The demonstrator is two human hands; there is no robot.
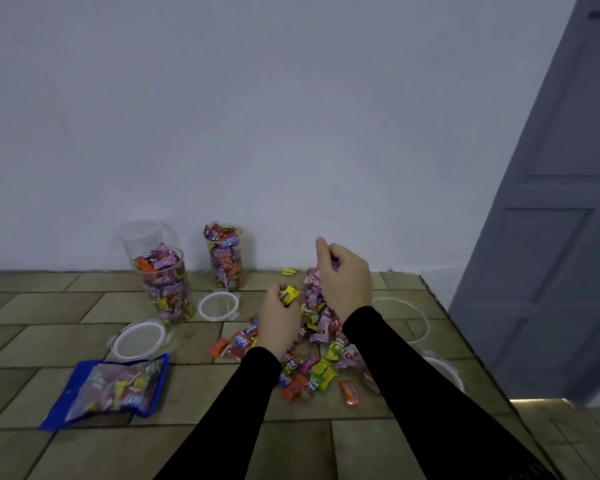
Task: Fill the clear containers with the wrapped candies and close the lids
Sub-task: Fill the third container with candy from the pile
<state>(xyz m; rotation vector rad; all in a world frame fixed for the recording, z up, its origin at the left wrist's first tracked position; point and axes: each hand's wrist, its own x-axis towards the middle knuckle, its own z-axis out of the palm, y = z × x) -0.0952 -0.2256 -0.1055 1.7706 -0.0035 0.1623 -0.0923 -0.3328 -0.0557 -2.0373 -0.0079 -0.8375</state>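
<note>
1. The wrapped candies (pixel 317 341) lie in a loose, crinkly heap on the tiled table (pixel 49 341), near its right side: glossy pink, yellow, orange and red wrappers, small and pillow-shaped.
2. The left hand (pixel 279 318) curls round a fistful, a yellow wrapper poking out between thumb and fingers.
3. The right hand (pixel 343 282), raised over the heap's far end, clenches candies in bent fingers.
4. Two clear cylindrical containers, the left one (pixel 165 285) and the far one (pixel 225 258), stand brimming with sweets near the wall, lids off; an empty clear container (pixel 141 237) stands behind the left one.
5. Two round white-rimmed lids (pixel 139 341) (pixel 218 305) lie flat in front of them.
6. A shiny blue candy bag (pixel 115 389) lies flat at front left.
</note>
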